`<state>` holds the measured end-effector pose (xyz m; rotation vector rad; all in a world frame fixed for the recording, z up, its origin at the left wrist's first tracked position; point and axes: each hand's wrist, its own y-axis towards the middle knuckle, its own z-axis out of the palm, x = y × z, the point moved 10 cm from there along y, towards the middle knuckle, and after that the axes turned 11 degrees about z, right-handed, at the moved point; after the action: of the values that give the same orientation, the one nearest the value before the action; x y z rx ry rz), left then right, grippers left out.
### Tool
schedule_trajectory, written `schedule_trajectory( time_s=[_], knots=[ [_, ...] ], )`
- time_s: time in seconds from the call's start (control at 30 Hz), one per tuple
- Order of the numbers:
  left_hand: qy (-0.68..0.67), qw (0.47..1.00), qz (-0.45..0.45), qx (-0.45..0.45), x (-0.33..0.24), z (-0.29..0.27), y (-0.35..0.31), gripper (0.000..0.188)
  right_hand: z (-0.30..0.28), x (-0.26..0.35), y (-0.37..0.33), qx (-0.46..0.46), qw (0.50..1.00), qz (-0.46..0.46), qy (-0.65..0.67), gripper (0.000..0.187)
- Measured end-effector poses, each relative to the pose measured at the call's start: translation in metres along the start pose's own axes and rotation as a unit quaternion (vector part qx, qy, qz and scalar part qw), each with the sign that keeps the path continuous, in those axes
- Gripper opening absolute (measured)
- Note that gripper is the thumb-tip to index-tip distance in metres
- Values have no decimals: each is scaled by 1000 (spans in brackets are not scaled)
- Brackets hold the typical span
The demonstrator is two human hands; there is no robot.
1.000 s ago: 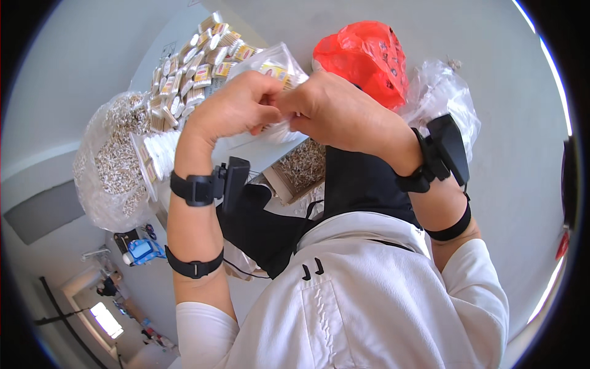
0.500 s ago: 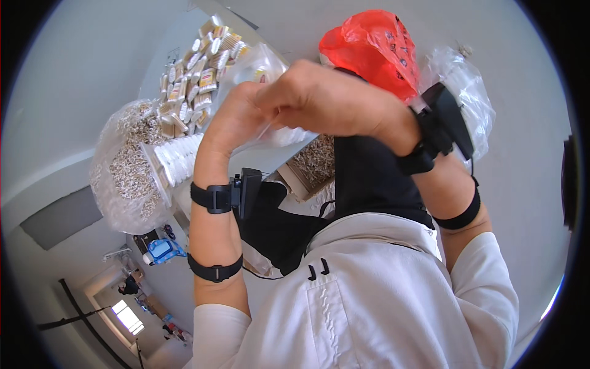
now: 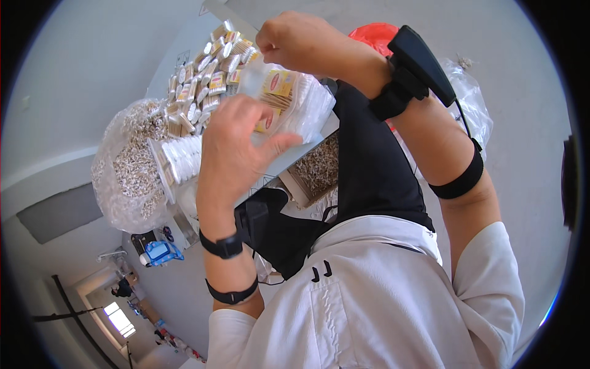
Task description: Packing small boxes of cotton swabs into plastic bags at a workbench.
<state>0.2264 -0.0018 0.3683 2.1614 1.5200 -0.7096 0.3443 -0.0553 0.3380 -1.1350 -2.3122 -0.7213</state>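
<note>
A clear plastic bag [image 3: 304, 104] with bundles of cotton swabs inside lies at the table's near edge, between my hands. My left hand [image 3: 236, 138] is at its left side, slightly blurred, with fingers loosely bent and the thumb stretched apart toward the bag. It holds nothing that I can see. My right hand [image 3: 304, 40] is above the bag's far side with its fingers curled in. Whatever is between those fingertips is hidden. Beyond the left hand lies a pile of cotton swab bundles [image 3: 215, 83], some with yellow labels.
A large clear bag of loose swabs [image 3: 132, 166] stands at the left, beside a white ribbed stack [image 3: 181, 158]. Below the table edge sits a cardboard box of swabs [image 3: 313, 172]. A red plastic bag [image 3: 375, 35] and a clear bag [image 3: 470, 98] are at the right.
My hands were together over the clear bag and have drawn apart. The left hand has opened and come nearer; the right has moved farther away. The bag's labelled bundles now show.
</note>
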Motion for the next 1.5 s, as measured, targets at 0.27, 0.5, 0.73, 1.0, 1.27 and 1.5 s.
schedule_trajectory(
  time_s=[0.27,0.5,0.73,1.0,1.27,1.5],
  knots=[
    [125,979,-15,-162,25,-17,-58,28,-17,8,-24,229,957,-104,143,44],
    [-1,968,-17,-249,66,-14,-53,16,16,9,-7,169,972,-127,104,15],
    [127,951,26,-281,56,-35,-63,17,22,22,-29,65,972,-149,168,25],
    [117,950,-22,-287,72,-24,-76,30,40,23,-30,100,957,-146,230,18],
    [186,955,-16,-231,58,0,-39,49,42,16,-34,144,936,-97,305,15],
    [155,980,-50,-119,75,11,-18,40,43,16,-33,165,906,-88,380,12]
  ],
)
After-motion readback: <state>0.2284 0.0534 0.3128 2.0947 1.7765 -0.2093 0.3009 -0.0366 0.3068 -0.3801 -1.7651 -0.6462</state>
